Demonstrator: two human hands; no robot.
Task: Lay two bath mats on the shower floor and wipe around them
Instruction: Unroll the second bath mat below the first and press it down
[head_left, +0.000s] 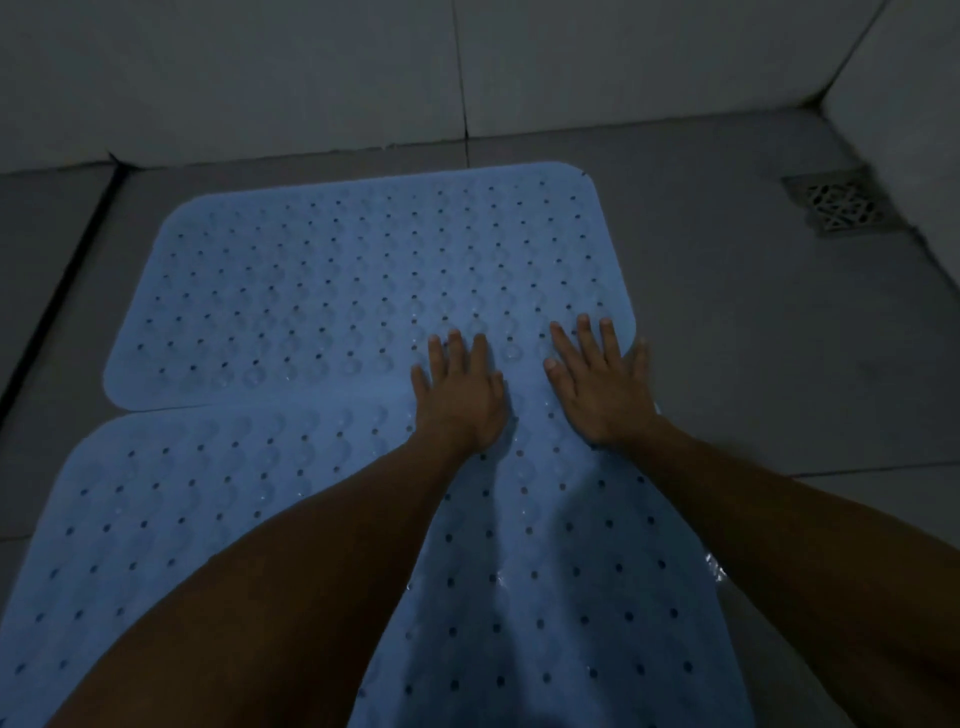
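Two light blue bath mats with rows of small holes lie flat on the grey shower floor. The far mat reaches toward the back wall. The near mat runs under my forearms to the bottom edge and overlaps the far one at the right. My left hand lies palm down, fingers spread, across the seam between the mats. My right hand presses flat beside it at the mats' right edge, its little finger over the edge. Neither hand holds anything.
A square metal floor drain sits in the far right corner. Light tiled walls close the back and right sides. A dark groove runs along the floor at the left. Bare grey floor tile lies right of the mats.
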